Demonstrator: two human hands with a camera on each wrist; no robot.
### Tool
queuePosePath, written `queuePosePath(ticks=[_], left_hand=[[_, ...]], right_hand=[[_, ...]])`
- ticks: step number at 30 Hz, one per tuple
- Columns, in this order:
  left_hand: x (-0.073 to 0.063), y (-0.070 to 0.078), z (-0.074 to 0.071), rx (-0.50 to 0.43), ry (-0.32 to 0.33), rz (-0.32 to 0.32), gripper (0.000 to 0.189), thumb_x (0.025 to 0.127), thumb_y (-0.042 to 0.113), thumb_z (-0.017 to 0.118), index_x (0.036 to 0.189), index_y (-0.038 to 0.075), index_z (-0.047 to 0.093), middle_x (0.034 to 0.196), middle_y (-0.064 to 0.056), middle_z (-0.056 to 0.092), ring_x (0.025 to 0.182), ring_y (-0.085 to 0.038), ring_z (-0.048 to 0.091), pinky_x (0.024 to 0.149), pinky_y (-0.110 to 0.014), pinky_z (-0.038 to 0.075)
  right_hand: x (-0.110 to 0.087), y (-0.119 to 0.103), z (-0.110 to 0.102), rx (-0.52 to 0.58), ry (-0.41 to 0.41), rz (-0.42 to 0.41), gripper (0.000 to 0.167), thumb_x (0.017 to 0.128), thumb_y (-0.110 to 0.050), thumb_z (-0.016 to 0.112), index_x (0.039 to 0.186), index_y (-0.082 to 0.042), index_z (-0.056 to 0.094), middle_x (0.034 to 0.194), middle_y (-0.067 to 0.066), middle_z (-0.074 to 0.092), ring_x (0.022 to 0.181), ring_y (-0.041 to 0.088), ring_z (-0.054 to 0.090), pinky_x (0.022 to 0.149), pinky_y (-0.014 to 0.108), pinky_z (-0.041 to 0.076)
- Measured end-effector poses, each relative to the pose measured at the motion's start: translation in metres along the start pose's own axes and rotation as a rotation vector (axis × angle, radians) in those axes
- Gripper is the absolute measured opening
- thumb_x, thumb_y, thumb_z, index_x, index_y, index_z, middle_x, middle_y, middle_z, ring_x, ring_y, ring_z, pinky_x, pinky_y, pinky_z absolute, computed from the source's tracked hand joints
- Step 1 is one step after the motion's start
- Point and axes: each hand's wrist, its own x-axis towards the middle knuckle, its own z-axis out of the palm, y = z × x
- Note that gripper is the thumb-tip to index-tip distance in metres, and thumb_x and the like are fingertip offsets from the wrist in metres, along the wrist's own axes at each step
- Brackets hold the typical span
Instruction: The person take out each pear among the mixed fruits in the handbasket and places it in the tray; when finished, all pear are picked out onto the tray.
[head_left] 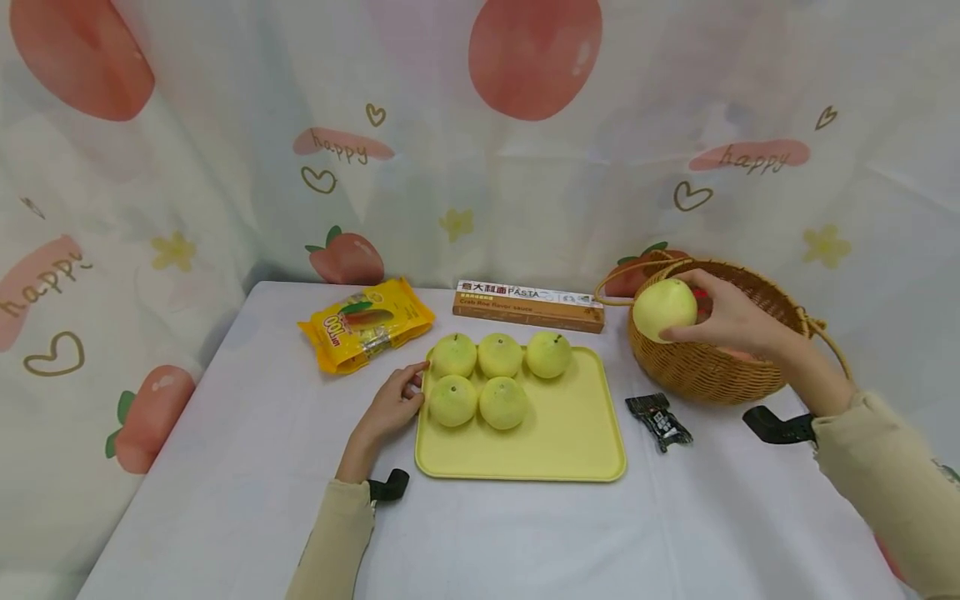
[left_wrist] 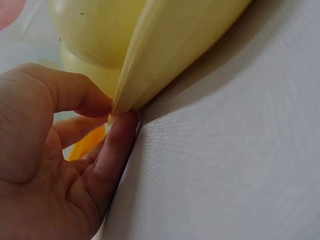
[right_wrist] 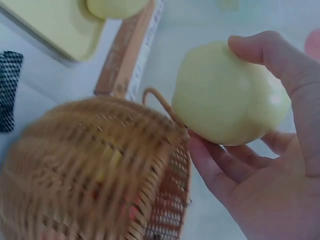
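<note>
My right hand (head_left: 723, 315) holds a round, pale yellow-green pear (head_left: 664, 310) over the left rim of a wicker basket (head_left: 705, 367). In the right wrist view the thumb lies on one side of this pear (right_wrist: 225, 95) and the fingers on the other. At the left side of a yellow tray (head_left: 555, 450), my left hand (head_left: 392, 402) pinches the rim between thumb and fingers, as the left wrist view shows. Several similar pears (head_left: 503, 403) sit in two rows at the tray's left and back. Red items show inside the basket, partly hidden by my right hand.
Behind the tray lies a long pasta box (head_left: 528, 308). A yellow snack bag (head_left: 367, 325) rests at the back left. One small black wrapped packet (head_left: 659, 421) lies between tray and basket. A printed curtain (head_left: 420, 183) hangs behind the white-covered table (head_left: 510, 542).
</note>
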Motion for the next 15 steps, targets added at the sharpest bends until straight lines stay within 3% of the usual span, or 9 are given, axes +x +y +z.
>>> queuePosePath(ticks=[10, 15], left_hand=[[0.0, 0.0, 0.0, 0.007, 0.002, 0.001, 0.055, 0.089, 0.004, 0.056, 0.144, 0.01, 0.05, 0.109, -0.009, 0.051, 0.082, -0.018, 0.052, 0.07, -0.029, 0.045], [-0.001, 0.0, 0.001, 0.006, 0.009, -0.008, 0.056, 0.088, 0.003, 0.056, 0.143, 0.012, 0.05, 0.109, -0.009, 0.051, 0.082, -0.019, 0.051, 0.071, -0.031, 0.044]], right_hand=[[-0.002, -0.013, 0.04, 0.08, -0.068, -0.097, 0.076, 0.075, -0.014, 0.084, 0.134, 0.004, 0.04, 0.123, 0.021, 0.051, 0.101, 0.037, 0.059, 0.073, 0.028, 0.053], [-0.004, -0.018, 0.057, 0.057, -0.09, -0.107, 0.075, 0.074, -0.018, 0.085, 0.134, 0.002, 0.045, 0.116, 0.016, 0.057, 0.096, 0.029, 0.058, 0.075, 0.033, 0.052]])
